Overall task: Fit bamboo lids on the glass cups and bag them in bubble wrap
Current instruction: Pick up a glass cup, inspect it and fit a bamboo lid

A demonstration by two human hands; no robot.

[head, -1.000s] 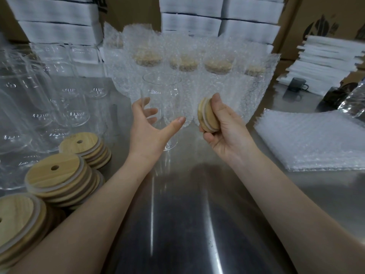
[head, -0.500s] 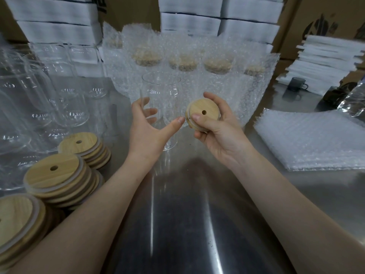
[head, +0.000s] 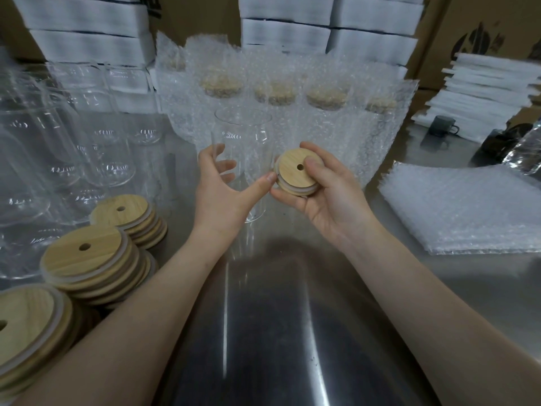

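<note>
Steel table (head: 292, 332); cardboard boxes (head: 468, 30) behind; glare streaks on steel.

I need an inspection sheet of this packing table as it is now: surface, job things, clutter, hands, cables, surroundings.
Surface: steel table, shiny.
Job's things: glass cup upright, no lid; bamboo lid beside it; lid stacks left; empty cups behind them; bagged cups at back; bubble wrap bags right.
Clutter: dark mug far right.
Hands: left hand holds the glass cup; right hand grips the bamboo lid.
Cables: nothing seen.
Surroundings: white foam stacks, cardboard boxes behind.
</note>
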